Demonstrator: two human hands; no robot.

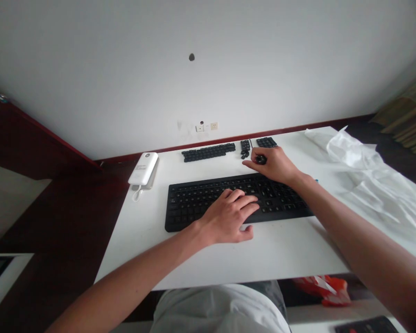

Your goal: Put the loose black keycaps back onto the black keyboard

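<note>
Seated at a white counter (152, 249), both bare forearms stretched out over it. Left hand (229, 215) lying palm down on the black keyboard (194, 203), fingers (244, 201) loosely spread and flat across the keys, thumb off the keyboard's near edge on the bare counter, nothing held. Right hand (273, 164) farther back, just beyond the keyboard's far edge, fingers curled narrow around a small black keycap (261, 160) (only partly visible under the fingertips). Keyboard square to the near edge, roughly mid-counter. Along the far edge, three groups of loose keycaps: a long row (208, 152) toward the left, a small cluster (245, 148) beside it, a square block (266, 142) just behind the right hand. White power bank (143, 169) with a short looped cable at the far left corner, slightly overhanging the edge. Crumpled white plastic sheet (367, 175) covering the right side of the counter, well apart from the keyboard. Orange bag (322, 289) on the floor below the near right corner. Dark red floor to the left, white wall with sockets (206, 126) behind.
</note>
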